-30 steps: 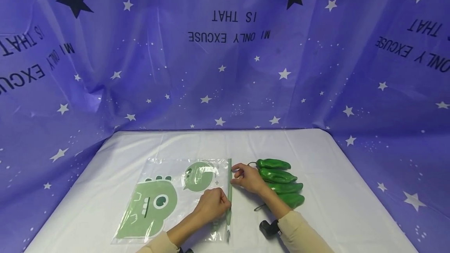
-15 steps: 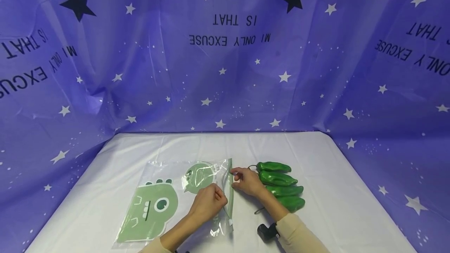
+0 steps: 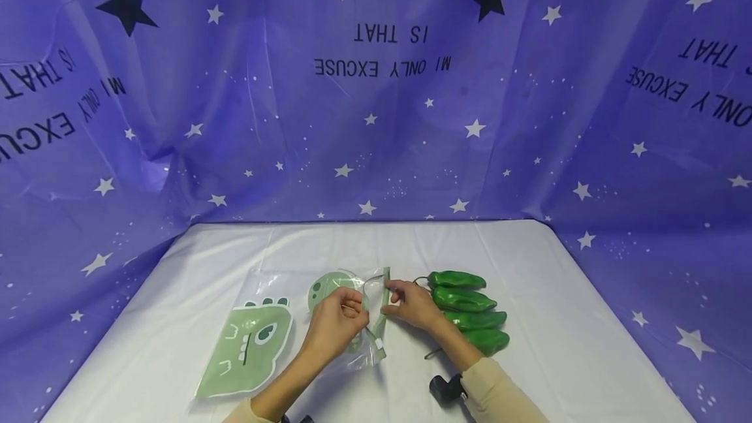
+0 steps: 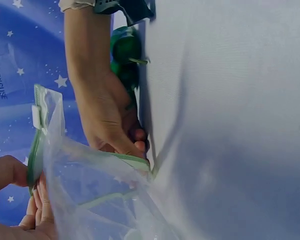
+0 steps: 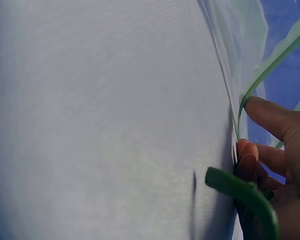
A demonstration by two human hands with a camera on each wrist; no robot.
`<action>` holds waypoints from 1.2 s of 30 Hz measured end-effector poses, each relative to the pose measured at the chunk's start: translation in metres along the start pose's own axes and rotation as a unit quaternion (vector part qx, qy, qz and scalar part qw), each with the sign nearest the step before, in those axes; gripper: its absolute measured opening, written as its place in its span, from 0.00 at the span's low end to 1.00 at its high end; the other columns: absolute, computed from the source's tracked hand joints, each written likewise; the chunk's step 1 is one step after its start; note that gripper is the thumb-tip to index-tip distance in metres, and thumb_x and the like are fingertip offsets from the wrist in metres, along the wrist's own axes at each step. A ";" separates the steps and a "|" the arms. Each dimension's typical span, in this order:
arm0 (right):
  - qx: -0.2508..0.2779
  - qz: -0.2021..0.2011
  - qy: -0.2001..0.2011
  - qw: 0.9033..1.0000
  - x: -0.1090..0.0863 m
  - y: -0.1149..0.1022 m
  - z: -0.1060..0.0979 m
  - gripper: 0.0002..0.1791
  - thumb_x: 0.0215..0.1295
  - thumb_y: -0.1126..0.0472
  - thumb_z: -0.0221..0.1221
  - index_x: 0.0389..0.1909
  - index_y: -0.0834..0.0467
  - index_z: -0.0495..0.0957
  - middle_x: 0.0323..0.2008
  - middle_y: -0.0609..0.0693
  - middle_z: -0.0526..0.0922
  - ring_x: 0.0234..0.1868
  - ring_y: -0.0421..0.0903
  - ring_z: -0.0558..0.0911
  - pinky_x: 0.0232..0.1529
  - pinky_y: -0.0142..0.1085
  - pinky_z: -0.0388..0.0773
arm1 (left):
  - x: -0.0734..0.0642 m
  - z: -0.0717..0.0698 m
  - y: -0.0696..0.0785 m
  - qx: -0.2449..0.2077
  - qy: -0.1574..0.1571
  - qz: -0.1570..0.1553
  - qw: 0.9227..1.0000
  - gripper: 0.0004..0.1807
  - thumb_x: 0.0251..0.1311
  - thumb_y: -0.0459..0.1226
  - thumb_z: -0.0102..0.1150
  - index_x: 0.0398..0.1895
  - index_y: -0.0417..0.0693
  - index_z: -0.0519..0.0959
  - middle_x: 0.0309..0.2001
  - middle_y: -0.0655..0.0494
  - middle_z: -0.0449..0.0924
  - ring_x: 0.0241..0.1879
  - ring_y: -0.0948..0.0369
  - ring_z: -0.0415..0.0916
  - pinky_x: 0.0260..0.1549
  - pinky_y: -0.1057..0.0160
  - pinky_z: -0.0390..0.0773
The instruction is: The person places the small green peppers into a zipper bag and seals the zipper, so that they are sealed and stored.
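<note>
A clear zip bag (image 3: 245, 361) with green cartoon dinosaur prints lies on the table, its green-edged mouth facing right and gaping. My left hand (image 3: 336, 322) pinches the upper layer at the mouth, lifting it off the lower one. In the left wrist view the green zip strip (image 4: 36, 152) passes between thumb and fingers, with a white slider (image 4: 37, 117) above them. My right hand (image 3: 416, 305) holds the lower edge of the mouth down at the table, its thumb (image 5: 270, 115) on the green strip. Several green peppers (image 3: 464, 299) lie just beyond that hand, partly hidden by its wrist.
A white cloth (image 3: 564, 344) covers the table. Purple star-printed curtains (image 3: 376, 136) hang behind it and on both sides. A black wrist-camera mount (image 3: 446, 389) sticks out beside the right sleeve.
My left hand has moved left and away from me, drawing the upper layer of the bag with it, so the mouth has widened. My right hand stays at the edge; the peppers have not moved.
</note>
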State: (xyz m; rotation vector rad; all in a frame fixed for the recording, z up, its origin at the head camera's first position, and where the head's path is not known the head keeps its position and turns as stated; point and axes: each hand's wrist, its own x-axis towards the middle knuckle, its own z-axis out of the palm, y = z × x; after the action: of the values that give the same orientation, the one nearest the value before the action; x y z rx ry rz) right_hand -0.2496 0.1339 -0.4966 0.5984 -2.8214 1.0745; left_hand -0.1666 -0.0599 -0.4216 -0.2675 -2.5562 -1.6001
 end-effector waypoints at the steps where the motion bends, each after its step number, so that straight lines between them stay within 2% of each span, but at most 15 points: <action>1: 0.001 -0.001 0.001 1.000 0.001 0.000 0.000 0.29 0.48 0.55 0.72 0.51 0.62 0.77 0.26 0.44 0.77 0.24 0.35 0.69 0.30 0.32 0.69 | -0.001 -0.001 0.001 -0.011 0.004 -0.001 1.000 0.12 0.46 0.28 0.61 0.37 0.38 0.77 0.30 0.55 0.79 0.28 0.65 0.78 0.27 0.70 0.79; 8: -0.018 -0.002 -0.004 1.000 0.004 0.002 0.001 0.33 0.45 0.54 0.74 0.54 0.61 0.76 0.27 0.45 0.77 0.24 0.35 0.70 0.30 0.33 0.70 | -0.004 -0.007 0.003 -0.083 0.000 -0.010 0.996 0.17 0.47 0.26 0.64 0.43 0.35 0.76 0.34 0.50 0.79 0.31 0.60 0.79 0.32 0.69 0.80; 13: -0.019 -0.004 -0.002 1.000 0.005 0.002 0.002 0.35 0.44 0.54 0.74 0.54 0.62 0.75 0.26 0.44 0.77 0.24 0.35 0.70 0.30 0.33 0.70 | -0.006 -0.013 0.002 -0.080 -0.009 -0.013 0.997 0.14 0.48 0.25 0.64 0.40 0.35 0.77 0.34 0.49 0.79 0.33 0.60 0.79 0.34 0.69 0.80; 16: -0.018 0.002 -0.001 1.000 0.005 0.002 0.002 0.36 0.44 0.54 0.74 0.55 0.62 0.74 0.26 0.44 0.77 0.24 0.35 0.70 0.31 0.33 0.70 | -0.009 -0.016 0.000 -0.028 -0.005 -0.012 1.000 0.09 0.50 0.27 0.62 0.36 0.39 0.79 0.30 0.54 0.78 0.31 0.62 0.77 0.31 0.69 0.78; 19: -0.021 0.007 -0.002 1.000 0.005 0.002 0.002 0.37 0.43 0.53 0.74 0.55 0.63 0.74 0.26 0.44 0.77 0.24 0.35 0.69 0.32 0.33 0.71 | -0.013 -0.016 -0.003 0.059 0.013 0.010 0.998 0.04 0.53 0.30 0.60 0.33 0.43 0.78 0.27 0.60 0.76 0.27 0.67 0.73 0.26 0.69 0.75; 22: -0.023 0.007 -0.004 1.000 0.004 0.002 0.003 0.38 0.43 0.53 0.74 0.56 0.64 0.73 0.26 0.44 0.77 0.24 0.35 0.69 0.33 0.34 0.71 | -0.016 -0.015 -0.007 0.146 0.034 0.049 0.987 0.03 0.58 0.32 0.58 0.32 0.46 0.74 0.24 0.65 0.73 0.22 0.70 0.69 0.23 0.68 0.70; 25: -0.021 0.004 -0.005 1.000 0.002 0.002 0.003 0.39 0.43 0.54 0.74 0.57 0.65 0.72 0.26 0.44 0.77 0.24 0.36 0.69 0.34 0.34 0.71 | -0.019 -0.013 -0.009 0.199 0.043 0.081 0.976 0.05 0.59 0.32 0.58 0.31 0.47 0.72 0.20 0.67 0.71 0.19 0.71 0.66 0.21 0.68 0.68; 27: -0.018 0.003 -0.006 1.000 0.002 0.001 0.003 0.40 0.42 0.53 0.74 0.58 0.65 0.72 0.26 0.44 0.77 0.24 0.36 0.69 0.34 0.34 0.71 | -0.020 -0.014 -0.009 0.211 0.031 0.088 0.973 0.05 0.58 0.32 0.59 0.29 0.47 0.72 0.19 0.67 0.70 0.18 0.71 0.65 0.20 0.68 0.68; 29: -0.018 0.004 -0.009 1.000 0.002 0.000 0.002 0.41 0.42 0.53 0.75 0.59 0.64 0.71 0.27 0.44 0.76 0.24 0.36 0.69 0.33 0.34 0.71 | -0.021 -0.016 -0.009 0.211 0.005 0.083 0.974 0.06 0.55 0.31 0.60 0.26 0.48 0.73 0.17 0.68 0.70 0.17 0.71 0.65 0.19 0.69 0.68; 34: -0.019 0.014 -0.023 0.999 0.003 -0.001 0.000 0.42 0.42 0.54 0.75 0.60 0.63 0.70 0.27 0.44 0.75 0.25 0.38 0.69 0.32 0.34 0.69 | -0.020 -0.024 -0.004 0.158 -0.084 0.052 0.983 0.04 0.48 0.30 0.62 0.22 0.47 0.77 0.18 0.65 0.73 0.18 0.70 0.67 0.20 0.70 0.70; 36: -0.018 0.017 -0.029 0.999 0.004 -0.001 0.000 0.43 0.42 0.54 0.75 0.60 0.64 0.70 0.27 0.44 0.75 0.26 0.38 0.69 0.33 0.34 0.69 | -0.019 -0.025 -0.003 0.138 -0.091 0.042 0.985 0.03 0.47 0.30 0.62 0.25 0.45 0.78 0.20 0.64 0.74 0.20 0.70 0.69 0.21 0.70 0.71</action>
State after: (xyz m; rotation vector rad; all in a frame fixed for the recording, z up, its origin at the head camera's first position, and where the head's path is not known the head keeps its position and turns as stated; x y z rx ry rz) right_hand -0.2531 0.1324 -0.4952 0.5881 -2.9041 1.0249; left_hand -0.1489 -0.0848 -0.4170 -0.5060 -2.8192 -1.2254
